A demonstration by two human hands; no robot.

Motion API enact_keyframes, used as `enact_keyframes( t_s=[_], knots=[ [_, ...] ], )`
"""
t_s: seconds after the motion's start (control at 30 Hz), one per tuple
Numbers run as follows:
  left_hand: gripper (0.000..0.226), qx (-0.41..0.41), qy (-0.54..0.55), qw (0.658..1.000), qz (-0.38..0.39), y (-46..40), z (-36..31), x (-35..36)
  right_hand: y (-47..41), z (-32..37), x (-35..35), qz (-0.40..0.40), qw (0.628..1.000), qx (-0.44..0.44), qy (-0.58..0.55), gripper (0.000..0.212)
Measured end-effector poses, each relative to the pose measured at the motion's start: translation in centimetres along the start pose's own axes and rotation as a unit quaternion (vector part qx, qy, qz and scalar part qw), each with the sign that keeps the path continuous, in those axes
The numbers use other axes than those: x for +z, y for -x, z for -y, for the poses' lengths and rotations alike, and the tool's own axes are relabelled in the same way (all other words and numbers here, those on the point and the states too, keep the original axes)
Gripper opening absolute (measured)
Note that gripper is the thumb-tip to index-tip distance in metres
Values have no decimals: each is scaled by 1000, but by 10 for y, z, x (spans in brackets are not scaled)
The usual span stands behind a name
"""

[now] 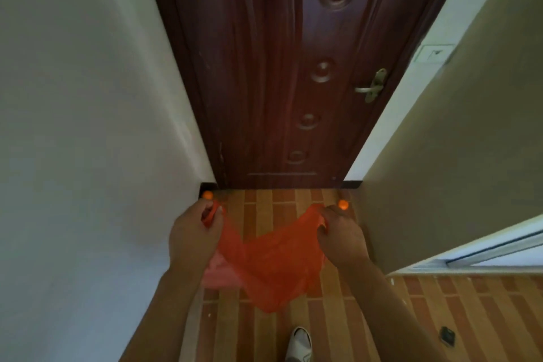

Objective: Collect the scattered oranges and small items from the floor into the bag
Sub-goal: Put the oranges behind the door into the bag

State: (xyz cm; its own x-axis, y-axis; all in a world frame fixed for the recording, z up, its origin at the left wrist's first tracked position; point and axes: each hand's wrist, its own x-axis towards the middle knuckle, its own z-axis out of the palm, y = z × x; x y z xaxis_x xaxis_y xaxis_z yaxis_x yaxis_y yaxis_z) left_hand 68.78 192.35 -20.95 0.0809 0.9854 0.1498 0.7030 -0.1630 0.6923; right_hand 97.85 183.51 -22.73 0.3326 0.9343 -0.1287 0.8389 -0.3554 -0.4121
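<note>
A thin red plastic bag [273, 264] hangs stretched between my two hands above the floor. My left hand [195, 233] grips its left handle, and my right hand [340, 236] pinches the right handle. One small orange [207, 195] lies on the floor in the left corner by the door. A second orange [343, 204] lies at the right wall, just beyond my right hand. A small dark item [447, 334] sits on the floor at the lower right.
A dark red door [279, 82] with a metal handle [371, 87] closes the narrow hallway ahead. White walls stand close on both sides. The floor has orange-brown tiles [264, 326]. My white shoe [299, 345] shows at the bottom edge.
</note>
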Motion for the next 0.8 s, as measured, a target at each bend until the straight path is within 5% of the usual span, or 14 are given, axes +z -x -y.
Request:
enact_keyframes(
  t_s=[0.53, 0.8],
  knots=[
    [9, -167, -16, 980, -108, -15, 44, -48, -105, 67, 37, 86, 991, -103, -5, 62],
    [6, -123, 5, 988, -91, -85, 94, -55, -144, 126, 48, 64, 993, -94, -7, 61]
  ],
)
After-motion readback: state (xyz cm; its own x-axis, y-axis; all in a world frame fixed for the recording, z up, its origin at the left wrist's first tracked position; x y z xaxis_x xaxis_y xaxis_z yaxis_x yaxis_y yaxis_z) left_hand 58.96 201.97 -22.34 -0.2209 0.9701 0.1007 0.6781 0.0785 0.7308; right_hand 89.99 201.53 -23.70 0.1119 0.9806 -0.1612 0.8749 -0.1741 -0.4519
